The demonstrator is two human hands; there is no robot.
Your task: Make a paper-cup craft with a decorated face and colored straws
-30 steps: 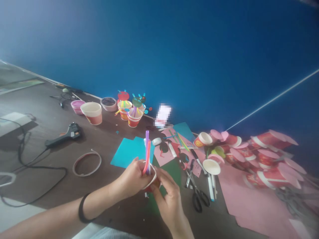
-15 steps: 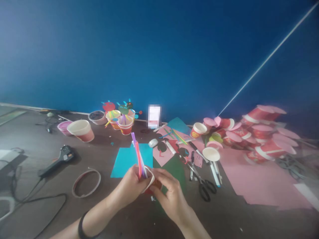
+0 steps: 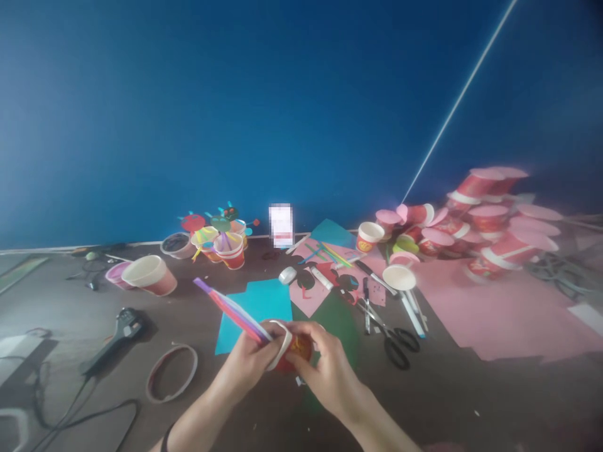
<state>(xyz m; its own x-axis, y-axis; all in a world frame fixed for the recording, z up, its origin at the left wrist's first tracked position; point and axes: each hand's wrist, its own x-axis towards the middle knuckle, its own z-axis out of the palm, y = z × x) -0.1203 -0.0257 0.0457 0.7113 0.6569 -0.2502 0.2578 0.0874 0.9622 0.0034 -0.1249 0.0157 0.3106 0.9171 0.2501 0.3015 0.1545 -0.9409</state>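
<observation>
A red paper cup (image 3: 298, 351) with a white rim is tipped on its side between my two hands, its mouth toward the left. My left hand (image 3: 252, 358) is closed on the rim side and on a bundle of long purple, pink-red and white straws (image 3: 230, 311). The straws slant up to the left; their lower ends are hidden by my hand. Fingers and thumb of my right hand (image 3: 325, 361) grip the cup's wall near its base. Beneath and beyond lie a bright blue paper sheet (image 3: 266, 298) and a dark green sheet (image 3: 336, 320).
To the left are a glue gun (image 3: 115, 339) with its cord, a tape ring (image 3: 172, 373) and a large paper cup (image 3: 153, 276). Decorated cups (image 3: 229, 251) stand behind. Scissors (image 3: 393, 339), markers (image 3: 413, 314) and pink paper (image 3: 466, 307) lie right, before piled red cups (image 3: 490, 220).
The straws have swung from nearly upright to a leftward slant. The cup is tilted further, showing more of its red wall. Both hands keep their grip; the head view has shifted slightly.
</observation>
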